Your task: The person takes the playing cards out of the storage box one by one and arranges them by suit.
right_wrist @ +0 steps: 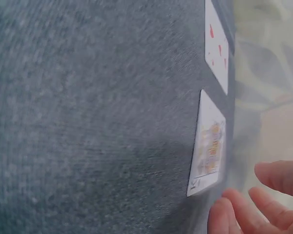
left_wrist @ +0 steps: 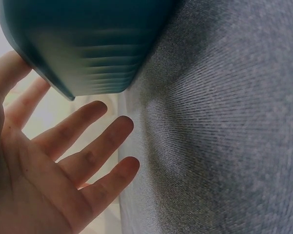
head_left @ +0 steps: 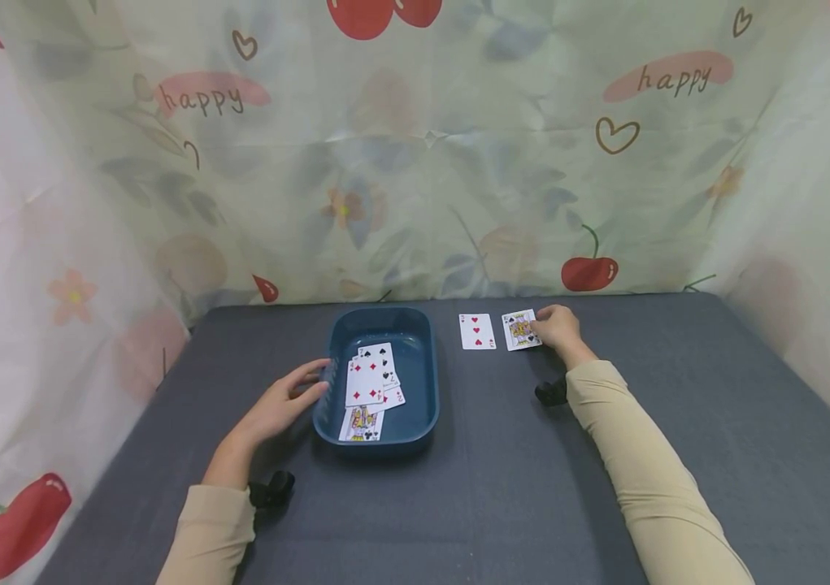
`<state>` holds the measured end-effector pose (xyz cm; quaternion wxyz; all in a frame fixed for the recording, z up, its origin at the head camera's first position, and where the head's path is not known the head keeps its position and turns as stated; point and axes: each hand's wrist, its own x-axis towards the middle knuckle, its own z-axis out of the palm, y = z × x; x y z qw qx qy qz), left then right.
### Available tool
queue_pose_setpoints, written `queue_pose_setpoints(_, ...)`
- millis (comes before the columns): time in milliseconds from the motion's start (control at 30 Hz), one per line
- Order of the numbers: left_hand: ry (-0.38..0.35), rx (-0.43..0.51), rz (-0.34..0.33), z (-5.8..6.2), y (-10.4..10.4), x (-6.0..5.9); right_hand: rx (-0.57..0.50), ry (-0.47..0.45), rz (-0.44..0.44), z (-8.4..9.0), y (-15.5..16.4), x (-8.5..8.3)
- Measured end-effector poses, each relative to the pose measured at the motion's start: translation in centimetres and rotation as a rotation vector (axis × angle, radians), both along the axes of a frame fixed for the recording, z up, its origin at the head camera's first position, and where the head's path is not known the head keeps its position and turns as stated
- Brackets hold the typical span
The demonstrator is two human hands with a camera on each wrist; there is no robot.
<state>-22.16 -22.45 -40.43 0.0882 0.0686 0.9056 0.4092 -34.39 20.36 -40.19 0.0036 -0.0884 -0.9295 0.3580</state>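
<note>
Right hand: fingers parted at the right edge of the king of spades, nothing visibly pinched; can't tell if they touch it. King lies face up on the counter, just right of the three of hearts, not touching. Left hand: fingers loosely spread against the left side of the blue tray, not wrapped round it. Tray holds overlapping cards, four of diamonds on top. Handling well likely means light fingertip contact on the king's edge, card flat, neighbour not nudged, left hand merely steadying the tray.
</note>
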Motion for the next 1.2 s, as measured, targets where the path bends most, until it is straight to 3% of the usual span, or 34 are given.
queue_pose_setpoints(200, 0.004, -0.002, 0.002, 0.1, 0.1, 0.0, -0.010, 0.053, 0.026, 1.0, -0.9, 0.5)
queue_pose_setpoints(400, 0.008, -0.001, -0.003, 0.1, 0.0, 0.1, -0.095, 0.082, 0.190, 2.9, -3.4, 1.1)
queue_pose_setpoints(733, 0.007, -0.001, -0.006, 0.1, 0.0, 0.0, -0.197, 0.096, 0.475, 6.1, -10.4, 3.3)
queue_pose_setpoints(1000, 0.005, 0.002, -0.004, 0.1, 0.0, 0.0, -0.227, 0.101, 0.605, 6.9, -15.8, 4.4)
queue_pose_setpoints(1200, -0.007, 0.001, -0.001, 0.1, 0.0, -0.1, -0.250, 0.058, 0.649, 6.7, -18.9, 4.8)
